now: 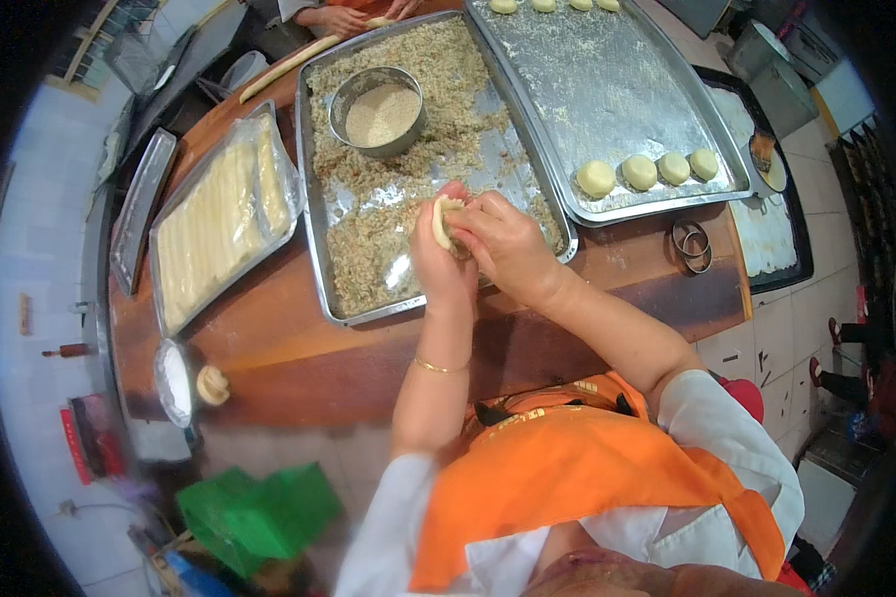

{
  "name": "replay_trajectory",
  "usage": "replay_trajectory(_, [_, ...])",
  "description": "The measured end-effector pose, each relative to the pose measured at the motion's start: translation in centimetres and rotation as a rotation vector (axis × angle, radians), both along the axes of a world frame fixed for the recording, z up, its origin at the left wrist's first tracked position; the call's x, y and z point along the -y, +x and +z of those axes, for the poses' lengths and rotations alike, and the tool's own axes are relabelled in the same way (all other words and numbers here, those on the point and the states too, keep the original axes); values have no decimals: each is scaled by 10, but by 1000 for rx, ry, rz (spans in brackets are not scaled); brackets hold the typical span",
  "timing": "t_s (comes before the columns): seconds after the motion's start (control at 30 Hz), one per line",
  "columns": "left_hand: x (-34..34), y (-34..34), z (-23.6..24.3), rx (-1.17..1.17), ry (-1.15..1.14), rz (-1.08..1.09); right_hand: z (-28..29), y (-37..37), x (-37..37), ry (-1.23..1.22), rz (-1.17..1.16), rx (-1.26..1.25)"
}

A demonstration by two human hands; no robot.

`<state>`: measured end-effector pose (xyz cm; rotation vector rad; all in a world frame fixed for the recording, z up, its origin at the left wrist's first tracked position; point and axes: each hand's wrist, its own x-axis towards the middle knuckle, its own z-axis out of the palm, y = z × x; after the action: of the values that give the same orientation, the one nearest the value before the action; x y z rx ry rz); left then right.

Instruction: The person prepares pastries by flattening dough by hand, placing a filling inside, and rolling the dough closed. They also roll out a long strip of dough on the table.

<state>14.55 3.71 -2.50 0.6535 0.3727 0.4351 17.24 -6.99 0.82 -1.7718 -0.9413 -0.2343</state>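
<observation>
In my left hand, a small pale dough piece is cupped above the near part of a metal tray. My right hand presses its fingers against the dough's edge. What lies inside the dough is mostly hidden by the fingers. Beneath both hands, the large metal tray holds a crumbly, grainy beige filling. A round metal tin with pale grains in it rests on the filling, beyond my hands.
Round dough pieces line a floured tray at right, with ring cutters nearby. Plastic-covered dough strips fill a left tray. A flour bowl stands near left. A co-worker's hands handle a dough rope.
</observation>
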Motion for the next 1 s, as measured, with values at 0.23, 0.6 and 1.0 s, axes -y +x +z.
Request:
replay_trajectory(0.23, [10,-5,12,-14,-403,-7,-10,18,5,40,41,-180])
replay_trajectory(0.6, [12,-5,2,-131,-557,-41,-55,21,-3,93,301,-557])
replay_trajectory(1.0, [7,-14,-13,-96,-447,22,-30,10,-2,-63,218,-130])
